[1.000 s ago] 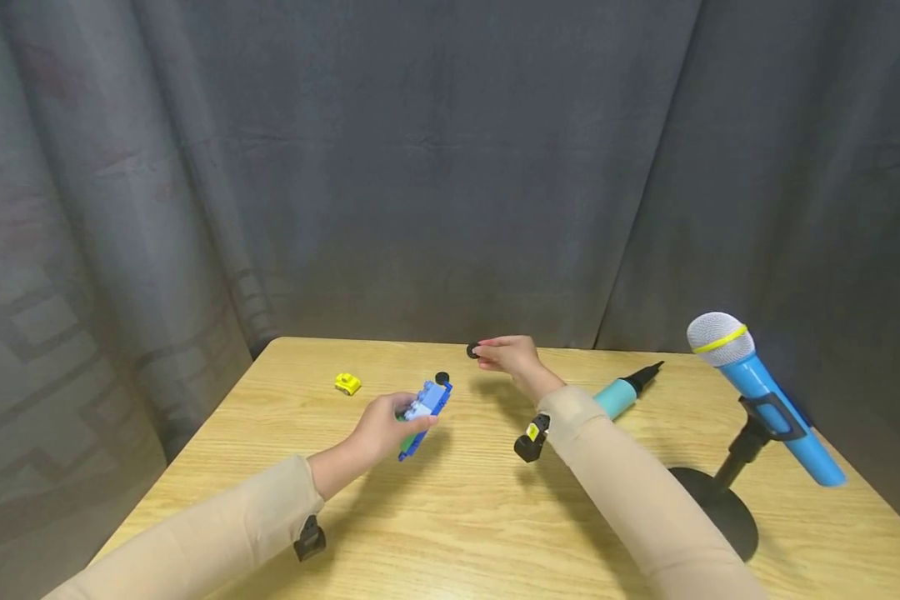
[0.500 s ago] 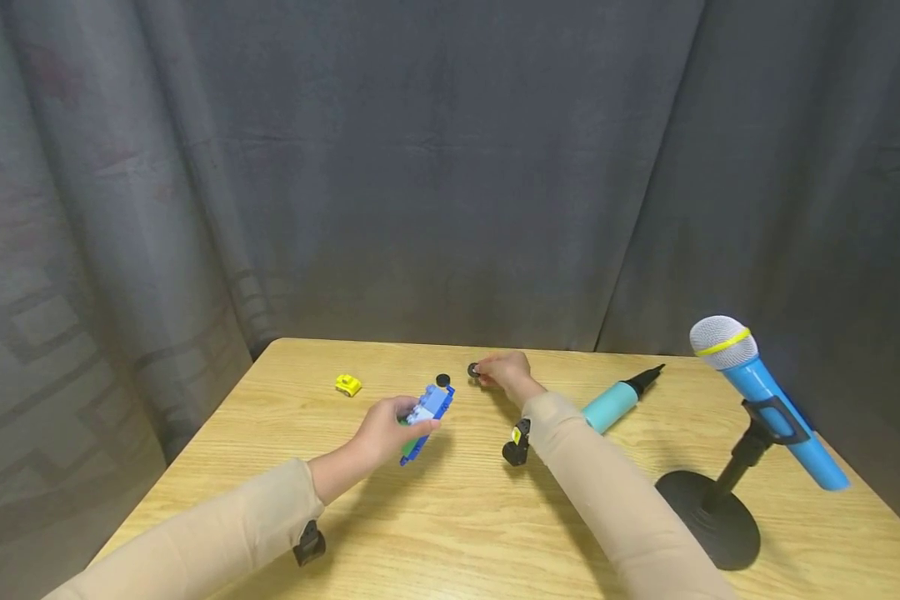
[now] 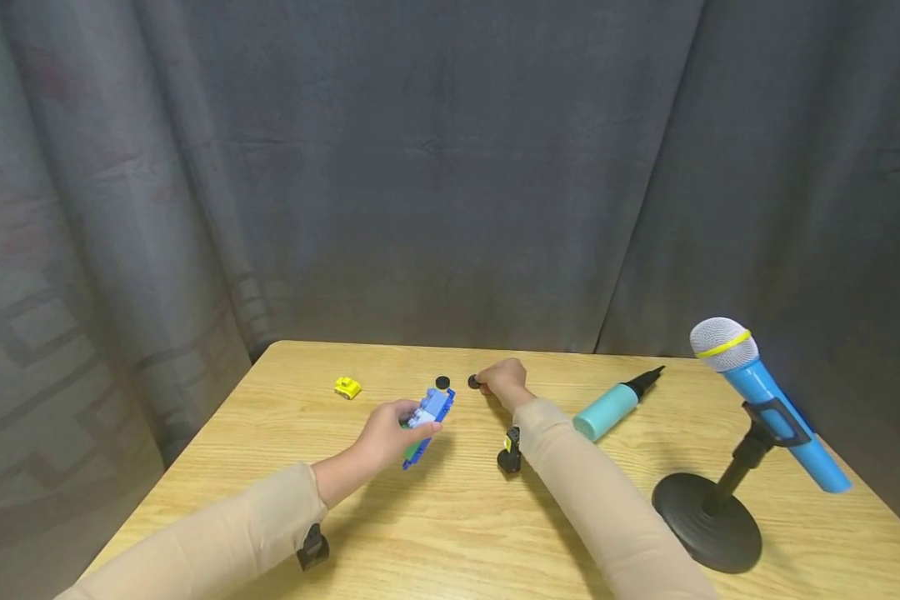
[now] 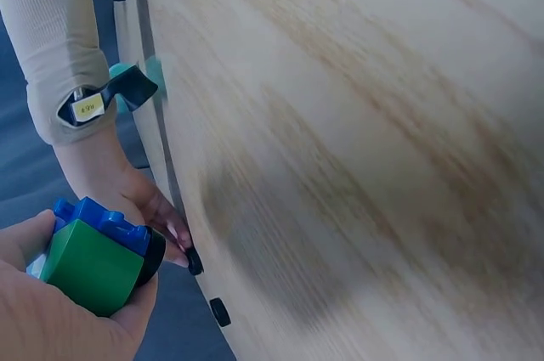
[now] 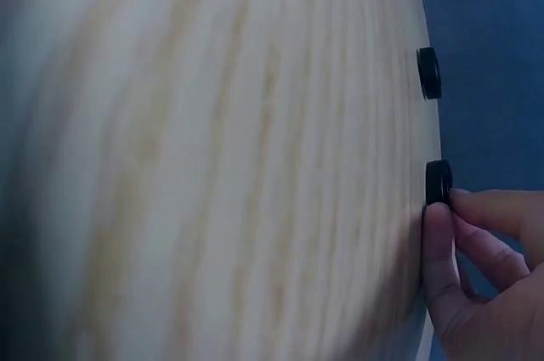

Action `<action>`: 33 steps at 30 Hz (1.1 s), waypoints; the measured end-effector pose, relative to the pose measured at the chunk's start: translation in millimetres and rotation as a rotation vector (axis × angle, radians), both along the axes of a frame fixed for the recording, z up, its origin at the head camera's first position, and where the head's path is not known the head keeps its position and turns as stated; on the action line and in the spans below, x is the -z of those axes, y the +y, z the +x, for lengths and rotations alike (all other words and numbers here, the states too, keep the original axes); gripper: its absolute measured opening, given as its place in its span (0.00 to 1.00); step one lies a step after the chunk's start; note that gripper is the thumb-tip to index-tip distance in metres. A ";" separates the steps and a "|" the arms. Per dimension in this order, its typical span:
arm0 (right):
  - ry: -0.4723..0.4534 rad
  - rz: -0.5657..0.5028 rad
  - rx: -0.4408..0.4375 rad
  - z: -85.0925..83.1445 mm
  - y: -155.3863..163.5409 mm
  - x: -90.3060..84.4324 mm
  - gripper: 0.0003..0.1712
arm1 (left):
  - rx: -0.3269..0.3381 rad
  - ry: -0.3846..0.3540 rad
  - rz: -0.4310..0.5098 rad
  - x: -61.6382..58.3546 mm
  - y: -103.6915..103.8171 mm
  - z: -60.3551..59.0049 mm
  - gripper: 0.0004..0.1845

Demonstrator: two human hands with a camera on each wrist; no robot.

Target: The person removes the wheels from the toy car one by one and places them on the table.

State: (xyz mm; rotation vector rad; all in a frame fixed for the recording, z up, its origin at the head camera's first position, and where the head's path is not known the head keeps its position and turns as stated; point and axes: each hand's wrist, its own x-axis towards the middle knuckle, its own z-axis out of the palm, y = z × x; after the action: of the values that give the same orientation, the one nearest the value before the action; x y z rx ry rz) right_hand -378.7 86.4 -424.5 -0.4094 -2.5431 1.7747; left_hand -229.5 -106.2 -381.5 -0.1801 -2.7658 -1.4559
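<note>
A person's left hand [image 3: 381, 433] grips a blue-and-green toy-brick block [image 3: 427, 414] above the light wooden table [image 3: 450, 517]. The right hand [image 3: 504, 377] pinches a small black toy wheel [image 3: 473, 382] against the tabletop at the block's two o'clock; a second black wheel [image 3: 442, 382] lies just beside. Setting it down cleanly probably calls for a flat, gentle release.

Light wood table [image 3: 450, 533] w/ dark grey curtain [image 3: 435, 167] hung behind & at left.
</note>
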 end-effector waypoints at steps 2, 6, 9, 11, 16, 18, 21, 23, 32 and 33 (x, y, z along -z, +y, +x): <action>0.005 0.031 0.004 0.3 -2.1 0.1 0.09 | -0.004 -0.010 0.005 0.8 -0.4 0.8 0.31; 0.020 0.093 -0.028 1.9 -2.9 0.2 0.09 | -0.005 -0.023 0.016 1.6 0.5 1.3 0.30; 0.020 0.114 -0.067 3.8 -0.9 0.0 0.10 | -0.011 -0.029 0.026 1.6 1.4 1.1 0.30; 0.021 0.113 -0.092 5.3 1.5 -0.4 0.11 | -0.007 -0.030 0.030 1.1 2.0 0.8 0.31; 0.015 0.073 -0.147 9.8 8.1 -6.5 0.14 | 0.009 -0.052 0.040 1.1 2.5 1.0 0.32; 0.016 0.065 -0.177 12.1 10.0 -10.8 0.15 | 0.020 -0.065 0.033 1.2 2.0 1.3 0.33; 0.028 0.065 -0.215 14.5 14.4 -17.7 0.16 | 0.049 -0.077 0.007 0.3 1.8 1.8 0.33; 0.027 0.042 -0.240 15.3 16.4 -23.2 0.17 | 0.069 -0.080 -0.003 -1.1 1.6 1.5 0.33; 0.004 0.009 -0.497 30.1 20.7 -53.3 0.20 | 0.153 -0.022 -0.033 -5.5 2.1 1.1 0.31; 0.003 0.014 -0.524 33.4 21.4 -56.8 0.20 | 0.169 -0.013 -0.044 -5.3 2.1 0.9 0.31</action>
State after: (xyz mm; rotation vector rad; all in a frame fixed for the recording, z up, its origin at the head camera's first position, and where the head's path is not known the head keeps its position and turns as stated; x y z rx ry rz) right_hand -345.3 107.7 -367.7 0.2934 -2.8413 1.8782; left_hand -228.6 -104.2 -376.2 -0.4162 -2.8565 -1.4337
